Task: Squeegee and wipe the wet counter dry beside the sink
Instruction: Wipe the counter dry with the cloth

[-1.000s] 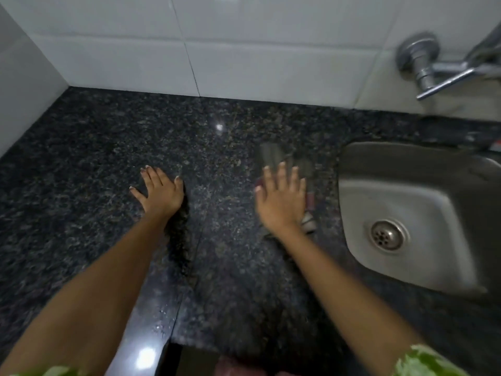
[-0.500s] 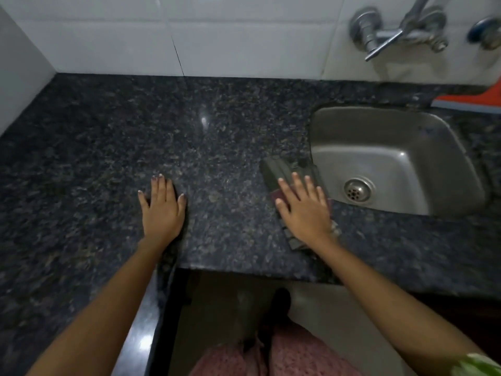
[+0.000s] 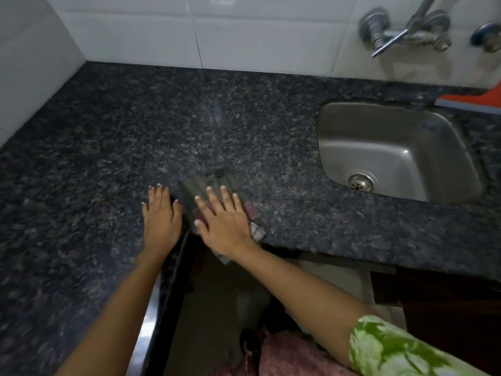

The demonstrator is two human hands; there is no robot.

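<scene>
A dark speckled granite counter (image 3: 135,126) runs along the tiled wall, with a steel sink (image 3: 401,142) set into it on the right. My right hand (image 3: 225,221) lies flat, fingers spread, pressing a folded grey and maroon checked cloth (image 3: 202,185) onto the counter near its front edge. One corner of the cloth hangs over that edge. My left hand (image 3: 162,215) rests flat on the bare counter just left of the cloth, holding nothing. An orange and grey object (image 3: 471,100) lies behind the sink at the far right, mostly cut off by the frame.
A chrome tap (image 3: 401,33) is fixed to the wall above the sink. The drain (image 3: 362,181) sits at the sink's near side. White tiled walls close off the back and the left. The counter's front edge turns a corner below my hands.
My right hand has slid the cloth left, away from the sink's rim, until it lies next to my left hand. The left hand has stayed flat in place.
</scene>
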